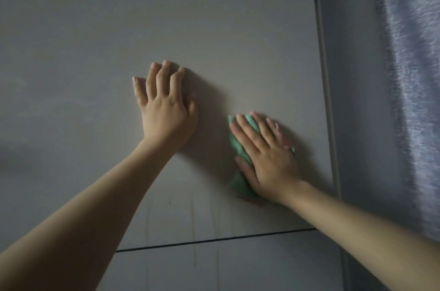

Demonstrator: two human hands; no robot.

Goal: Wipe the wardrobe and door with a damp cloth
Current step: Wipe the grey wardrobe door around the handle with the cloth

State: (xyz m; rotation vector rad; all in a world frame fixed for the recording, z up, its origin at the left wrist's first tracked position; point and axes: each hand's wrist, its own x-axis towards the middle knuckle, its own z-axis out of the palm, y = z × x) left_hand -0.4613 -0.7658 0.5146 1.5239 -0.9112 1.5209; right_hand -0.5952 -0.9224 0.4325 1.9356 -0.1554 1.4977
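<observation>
Green cloth (240, 147) is pinned flat under your right hand (269, 157), fingers laid out long over it and the thumb tucked along its left edge. So you're pressing it on the panel rather than bunching it in a fist, which makes sense: a flat palm spreads the damp patch wider and keeps the cloth from rolling up as you drag it. There's a hint of pink peeking out at the bottom of the cloth, too blurry to say what it is.

Your left hand (164, 104) sits just beside it, up and to the left, with nothing in it. Fingers are spread and a bit arched, tips and heel on the panel. I'd guess that's bracing: it steadies you while you lean in, and probably keeps the door from swinging or rattling under the push.

Further on, the wardrobe (95, 40) is one big plain grey face, with a dark seam (214, 240) running below both hands where the next panel starts. You can see faint drip streaks (194, 231) running down toward and past that seam, so the wet's already working down there and will want catching.

Right of the cloth the panel ends at a pale upright trim (326, 76), and past that hangs a blue-grey curtain (409, 76). You're near the edge, so mind the cloth doesn't snag on that trim.
</observation>
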